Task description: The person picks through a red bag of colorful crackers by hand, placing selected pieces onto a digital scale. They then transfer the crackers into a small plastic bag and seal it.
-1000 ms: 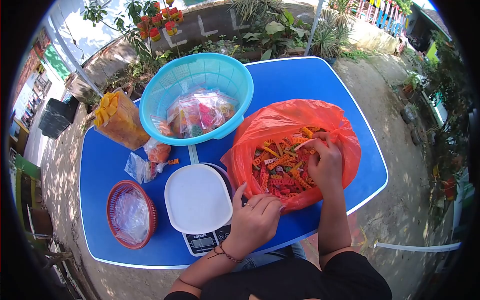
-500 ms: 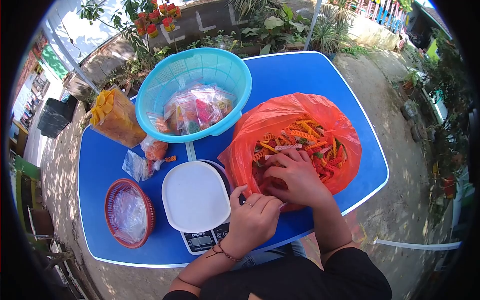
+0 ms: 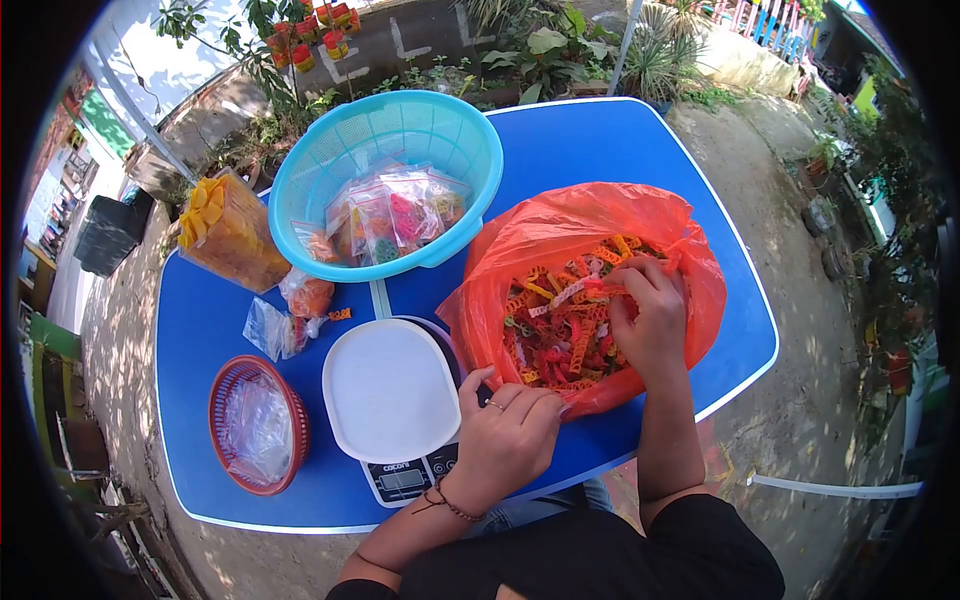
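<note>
A red plastic bag (image 3: 520,225) stands wide open on the table, full of colourful ridged crackers (image 3: 575,335) in orange, red, yellow and pink. My right hand (image 3: 655,315) is inside its mouth at the right, fingers bent and closed on some crackers; exactly how many is hidden. At the bag's near left edge, my left hand (image 3: 510,435) pinches the red plastic rim. Just left of that hand is a kitchen scale (image 3: 405,480) with a white square tray (image 3: 390,390) on top, nothing lying on the tray.
Behind the scale, a light-blue basket (image 3: 310,150) holds several filled clear packets (image 3: 400,215). A red basket (image 3: 303,430) with clear plastic bags (image 3: 260,430) sits front left. A bag of yellow chips (image 3: 230,235) and small plastic packets (image 3: 270,330) lie along the blue table's (image 3: 570,135) left side.
My right hand has moved right and slightly up within the bag, from the middle of the crackers towards the right side. My left hand stays at the rim.
</note>
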`<state>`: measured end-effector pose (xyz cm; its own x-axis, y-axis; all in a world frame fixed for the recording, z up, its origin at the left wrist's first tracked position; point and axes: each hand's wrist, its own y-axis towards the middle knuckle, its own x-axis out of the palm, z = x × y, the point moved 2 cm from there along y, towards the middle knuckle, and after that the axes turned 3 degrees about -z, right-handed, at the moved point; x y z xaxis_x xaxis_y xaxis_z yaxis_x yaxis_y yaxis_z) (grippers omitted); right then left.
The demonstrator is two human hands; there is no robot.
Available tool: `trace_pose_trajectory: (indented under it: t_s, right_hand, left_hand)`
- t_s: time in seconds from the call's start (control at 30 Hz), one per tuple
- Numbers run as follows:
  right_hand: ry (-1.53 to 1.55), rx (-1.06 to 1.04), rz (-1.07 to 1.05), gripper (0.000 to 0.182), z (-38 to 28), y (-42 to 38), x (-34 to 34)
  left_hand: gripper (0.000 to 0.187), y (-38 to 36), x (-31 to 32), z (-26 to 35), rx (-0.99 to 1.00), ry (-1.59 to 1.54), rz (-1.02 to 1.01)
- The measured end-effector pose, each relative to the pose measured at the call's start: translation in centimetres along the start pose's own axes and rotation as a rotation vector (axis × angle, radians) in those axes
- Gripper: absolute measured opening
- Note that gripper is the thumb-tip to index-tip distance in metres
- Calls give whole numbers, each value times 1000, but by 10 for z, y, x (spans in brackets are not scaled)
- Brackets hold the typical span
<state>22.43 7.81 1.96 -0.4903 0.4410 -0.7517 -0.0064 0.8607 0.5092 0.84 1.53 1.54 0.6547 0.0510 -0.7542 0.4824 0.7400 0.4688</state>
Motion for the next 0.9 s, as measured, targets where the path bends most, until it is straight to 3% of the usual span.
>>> trace_pose_trajectory:
  t_s: [0.13, 0.33, 0.43, 0.53, 0.73, 0.9]
  right_hand:
    - [-34, -124, -67, 25, -9, -1, 4]
    - [-59, -231, -350, 29, -45, -8, 5]
    - [-75, -182, -423, 32, -46, -11, 10]
    - [-132, -145, -397, 28, -37, -11, 11]
    - [-205, 31, -127, 17, -13, -3, 0]
    - [-29, 104, 37, 15, 12, 0, -2]
  left_hand:
    - [8, 0, 0, 0, -4, 1, -2]
    - [10, 0, 0, 0, -1, 5, -8]
    - [11, 0, 1, -1, 5, 11, -15]
    - [11, 0, 1, -1, 7, 4, -9]
    - [12, 0, 0, 0, -1, 1, -12]
    - [12, 0, 1, 0, -1, 6, -9]
